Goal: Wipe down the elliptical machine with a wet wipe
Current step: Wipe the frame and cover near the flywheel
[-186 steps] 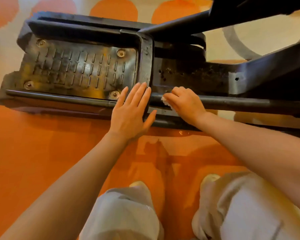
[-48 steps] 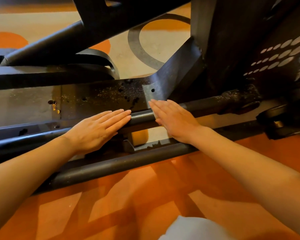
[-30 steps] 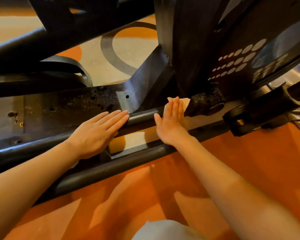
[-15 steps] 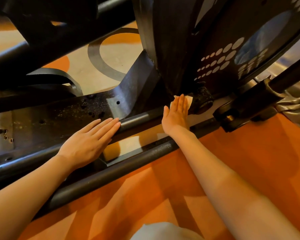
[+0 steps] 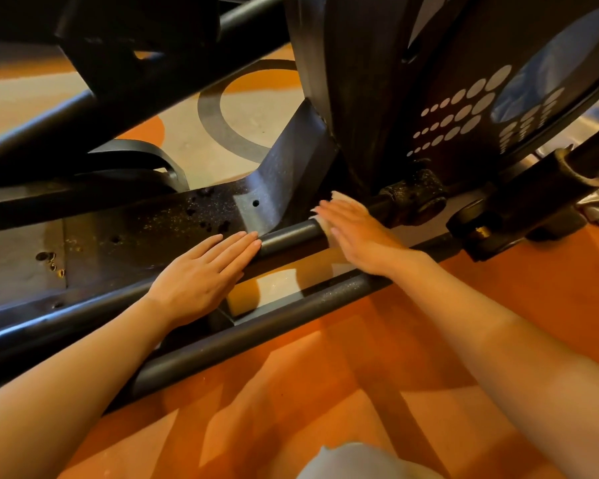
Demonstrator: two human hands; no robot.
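Right hand [image 5: 357,236] flat, fingers straight, pressing wet wipe [image 5: 325,227] under fingertips onto elliptical rail [image 5: 287,238]; left hand [image 5: 204,274] flat, fingers extended, fingertips resting on same rail.

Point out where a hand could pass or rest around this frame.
Free: the orange floor nearer than the lower rail, and the slot between both rails.
Crowded: the upper rail, taken by the left hand and the right hand pressing the wet wipe.

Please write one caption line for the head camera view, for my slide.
Right hand presses a wet wipe flat on the elliptical's rail; left hand rests beside it.
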